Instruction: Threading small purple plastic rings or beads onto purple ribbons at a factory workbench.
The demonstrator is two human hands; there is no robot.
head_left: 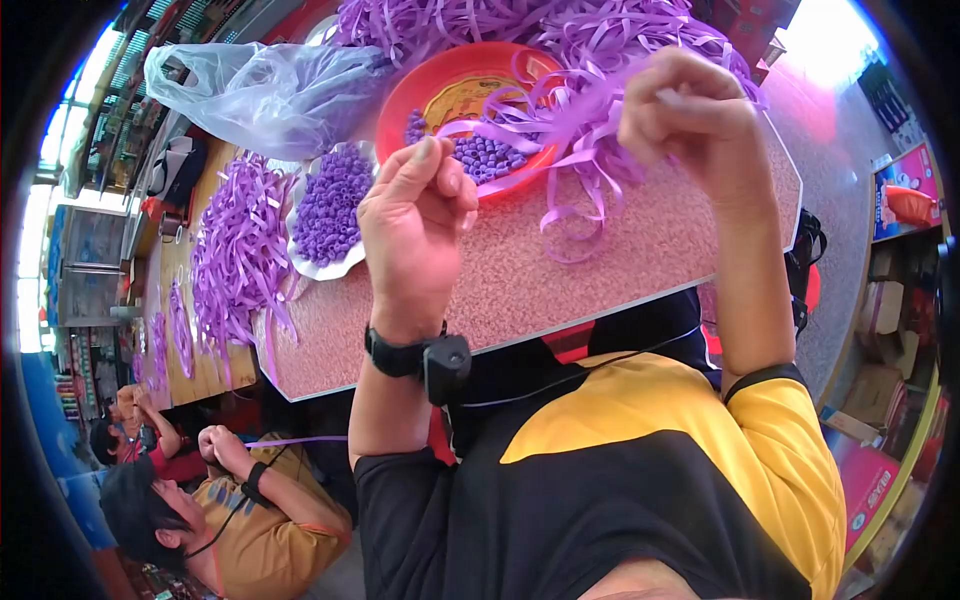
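Note:
My left hand (415, 225) is raised over the front of the red plate (394, 112), thumb and fingertips pinched on a purple ribbon (510, 131). From there the ribbon stretches right across the plate. My right hand (695, 125) is held higher at the right, fingers curled; a motion-blurred purple strip runs up to it, so its grip appears to be on ribbon. Small purple beads (487, 160) lie in the plate, with loose ribbon loops (578, 215) hanging over its right side onto the table. Left of my left hand, a white scalloped dish (318, 271) holds more purple beads (333, 205).
A large heap of purple ribbons (450, 22) covers the table's far side. At left are a clear plastic bag (265, 95) and another ribbon pile (238, 250). The pink speckled table (510, 300) ends before my body. Two people sit lower left, the nearer person (270, 515) holding ribbon.

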